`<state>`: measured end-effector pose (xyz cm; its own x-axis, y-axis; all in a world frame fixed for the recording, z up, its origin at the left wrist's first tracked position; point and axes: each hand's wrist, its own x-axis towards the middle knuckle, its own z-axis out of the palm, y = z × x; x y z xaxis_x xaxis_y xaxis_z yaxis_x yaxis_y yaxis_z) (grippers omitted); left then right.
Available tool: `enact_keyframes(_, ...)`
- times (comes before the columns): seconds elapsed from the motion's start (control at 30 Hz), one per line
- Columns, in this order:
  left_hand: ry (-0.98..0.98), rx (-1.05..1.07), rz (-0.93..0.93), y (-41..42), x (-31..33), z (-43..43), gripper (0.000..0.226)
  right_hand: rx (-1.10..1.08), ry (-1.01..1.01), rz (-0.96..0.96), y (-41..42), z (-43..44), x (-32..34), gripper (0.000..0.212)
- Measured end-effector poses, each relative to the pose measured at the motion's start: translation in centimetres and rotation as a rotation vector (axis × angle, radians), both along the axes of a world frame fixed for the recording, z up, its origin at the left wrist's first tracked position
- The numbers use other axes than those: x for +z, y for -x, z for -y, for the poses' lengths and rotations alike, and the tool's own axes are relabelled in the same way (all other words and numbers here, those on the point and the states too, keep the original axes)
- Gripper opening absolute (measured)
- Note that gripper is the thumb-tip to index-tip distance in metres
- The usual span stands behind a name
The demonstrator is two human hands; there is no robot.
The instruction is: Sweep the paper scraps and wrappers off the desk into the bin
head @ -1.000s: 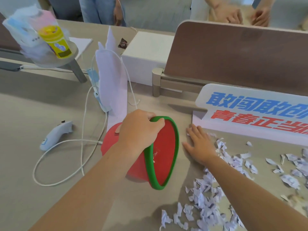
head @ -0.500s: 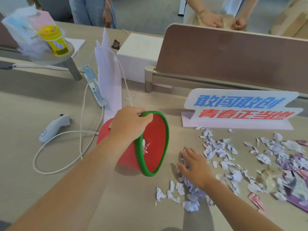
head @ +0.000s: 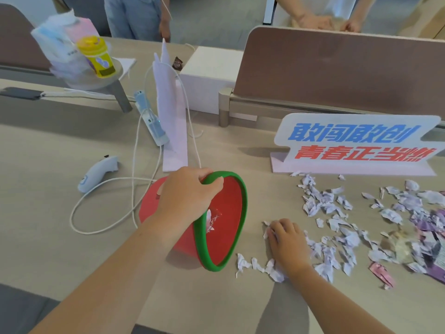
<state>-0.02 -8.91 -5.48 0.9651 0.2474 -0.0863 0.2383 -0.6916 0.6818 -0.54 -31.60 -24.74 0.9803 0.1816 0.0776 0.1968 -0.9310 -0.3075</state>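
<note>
A red bin (head: 226, 213) with a green rim lies tipped on its side on the desk, mouth facing right. My left hand (head: 186, 194) grips its upper rim. A few scraps lie inside it. My right hand (head: 287, 244) rests palm down, fingers curled, on white paper scraps (head: 322, 206) just right of the bin's mouth. More scraps spread to the right, mixed with purple and pink wrappers (head: 433, 239) near the right edge.
A white sign with blue and red letters (head: 356, 143) stands behind the scraps. A white cable (head: 134, 179), a handheld device (head: 96, 173) and a power strip (head: 151, 121) lie left of the bin. A brown divider (head: 337, 73) runs along the back, with people beyond it.
My right hand moved from beside the sign toward me and down onto the scraps near the bin's mouth. The view shifted right, showing more scraps and the wrappers. A few scraps now lie inside the bin.
</note>
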Motion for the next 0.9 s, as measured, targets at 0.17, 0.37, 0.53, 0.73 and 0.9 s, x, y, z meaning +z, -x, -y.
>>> enact_keyframes(0.17, 0.011, 0.019, -0.021, 0.6, -0.1, -0.5, 0.019, -0.013, 0.219, -0.317, -2.8, -0.7, 1.7, 0.037)
enact_keyframes(0.37, 0.074, 0.054, -0.011, 0.9, 0.7, -1.3, 0.027, -0.266, -0.491, -0.154, -4.7, -5.3, 10.1, 0.010)
enact_keyframes(0.53, 0.126, 0.093, 0.010, 1.2, 1.0, -2.7, 0.026, -0.238, -1.016, -0.181, -2.5, -12.8, 15.1, 0.019)
enact_keyframes(0.73, 0.118, 0.110, 0.009, 2.6, 0.6, -4.7, 0.023, 0.069, -0.717, -0.389, -0.7, -17.3, 11.7, 0.044)
enact_keyframes(0.9, 0.127, 0.148, 0.020, 3.2, 0.5, -5.9, 0.024, 0.259, -0.630, -0.377, 0.2, -15.8, 12.8, 0.038)
